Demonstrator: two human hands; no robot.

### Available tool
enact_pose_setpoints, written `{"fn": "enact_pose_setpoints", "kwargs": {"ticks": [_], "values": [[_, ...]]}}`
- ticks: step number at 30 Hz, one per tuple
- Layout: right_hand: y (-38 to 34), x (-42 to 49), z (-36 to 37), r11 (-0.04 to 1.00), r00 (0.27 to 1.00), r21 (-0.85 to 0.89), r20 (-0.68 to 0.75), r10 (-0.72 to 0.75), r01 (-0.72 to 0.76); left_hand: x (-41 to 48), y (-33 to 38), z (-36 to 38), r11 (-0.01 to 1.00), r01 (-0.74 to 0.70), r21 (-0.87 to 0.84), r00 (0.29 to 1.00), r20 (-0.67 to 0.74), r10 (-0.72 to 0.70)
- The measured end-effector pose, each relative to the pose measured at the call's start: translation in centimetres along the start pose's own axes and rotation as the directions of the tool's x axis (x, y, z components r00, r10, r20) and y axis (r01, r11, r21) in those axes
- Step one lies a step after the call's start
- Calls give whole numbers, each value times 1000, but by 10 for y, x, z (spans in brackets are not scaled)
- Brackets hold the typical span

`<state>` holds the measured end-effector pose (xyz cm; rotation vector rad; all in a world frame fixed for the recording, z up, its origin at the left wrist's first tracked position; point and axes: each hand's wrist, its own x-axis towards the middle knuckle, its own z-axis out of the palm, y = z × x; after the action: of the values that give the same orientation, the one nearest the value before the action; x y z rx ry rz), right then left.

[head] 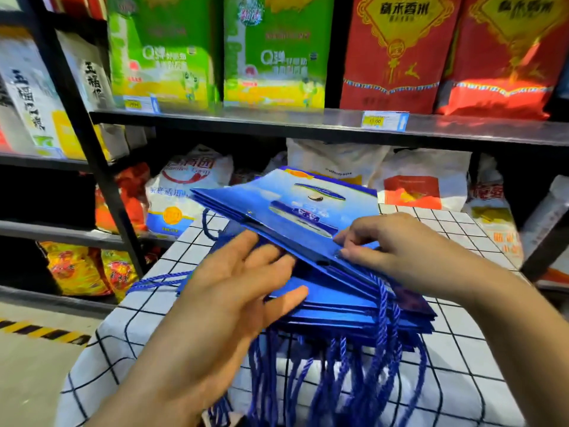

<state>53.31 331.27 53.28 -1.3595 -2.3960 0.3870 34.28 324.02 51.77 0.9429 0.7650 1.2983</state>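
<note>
Shiny blue gift bag, folded flat, tipped up toward 11 o'clock off a stack of identical ones, rope handles dangling at 6.

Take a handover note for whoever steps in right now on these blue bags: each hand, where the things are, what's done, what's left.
Left hand: open, fingers straight, slid in beneath the raised top bag, thumb on the stack.
Right hand: pinches the top bag's near edge.
Things: the stack of blue bags lies flat on the checked tablecloth. The rope handles hang over the near edge.
Done: the top bag is tilted up off the stack.
Left: probably lift it free. It is not yet clear of the stack, and the other bags lie flat.
</note>
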Motion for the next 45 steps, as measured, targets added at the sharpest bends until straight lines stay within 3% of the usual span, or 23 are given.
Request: {"fn": "enact_pose_setpoints", "kwargs": {"ticks": [4,7,11,16,20,23,26,29,34,37,40,42,44,45], "values": [[-7,5,1,999,997,28,-80,-19,22,-12,-9,-11,960,89,267,996,-28,-84],[-12,13,4,984,994,179,-110,24,-4,-14,-25,1,879,135,457,987,12,-158],[-18,16,0,894,991,438,-37,126,-97,-11,-53,12,741,70,668,984,78,-163],[-22,18,0,816,982,558,-12,189,-150,-13,-65,30,723,25,690,989,90,-120],[-28,15,-6,726,979,664,44,199,-178,-17,-55,29,643,-93,760,994,34,103],[-36,12,-10,645,984,746,77,160,-163,-13,-37,31,728,-127,673,978,-39,207],[-45,13,-11,536,988,833,82,128,-139,-7,-30,36,862,-26,507,996,-57,63],[-49,17,-12,481,992,871,53,115,-103,-3,-27,36,889,22,457,1000,2,-26],[-42,25,-15,538,989,841,-22,143,-59,0,6,21,919,-2,394,984,166,-69],[-36,27,-16,548,972,836,-112,208,-21,9,33,0,849,-113,517,967,253,-25],[-28,31,-17,554,944,832,-162,289,-27,23,54,-12,821,-108,560,973,228,-27],[-21,35,-14,684,913,728,-244,328,-51,37,64,-13,859,-60,509,989,149,-19],[-20,36,-11,881,872,468,-402,280,-67,52,70,-10,890,-10,456,998,62,-20],[-24,35,-11,918,868,392,-437,235,-52,60,73,-8,902,21,431,999,28,-36]]}}
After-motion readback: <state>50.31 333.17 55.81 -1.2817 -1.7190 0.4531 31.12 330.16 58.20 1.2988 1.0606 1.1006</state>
